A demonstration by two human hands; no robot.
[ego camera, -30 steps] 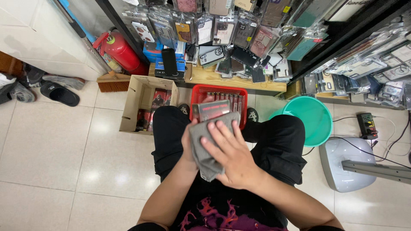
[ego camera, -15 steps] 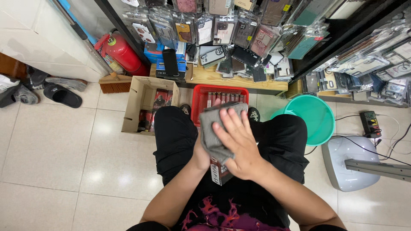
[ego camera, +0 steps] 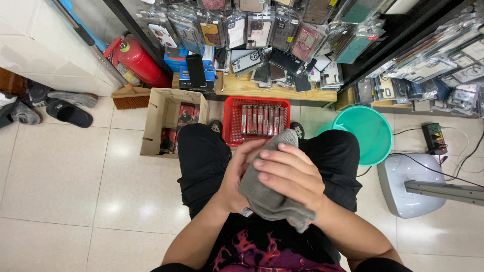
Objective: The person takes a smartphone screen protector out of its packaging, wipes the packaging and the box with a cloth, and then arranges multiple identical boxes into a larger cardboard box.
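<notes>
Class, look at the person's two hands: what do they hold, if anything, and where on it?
Both hands hold a grey cloth: the right hand lies over its top, the left hand grips its left side. Something seems wrapped inside; unclear what.

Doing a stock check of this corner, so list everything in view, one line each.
cloth: one, grey, between both hands over the lap
basket: one, red, on the floor ahead of the knees
packs: a row, red, upright in the basket
box: one, brown cardboard, open, left of the basket
bucket: one, teal, right of the basket
extinguisher: one, red, against the wall
brush: one, wooden, beside the box
phone cases: many, mixed colours, hanging above the shelf
shoes: several, dark, far left
power strip: one, black, far right
left hand: under the cloth
right hand: on top of the cloth
</notes>
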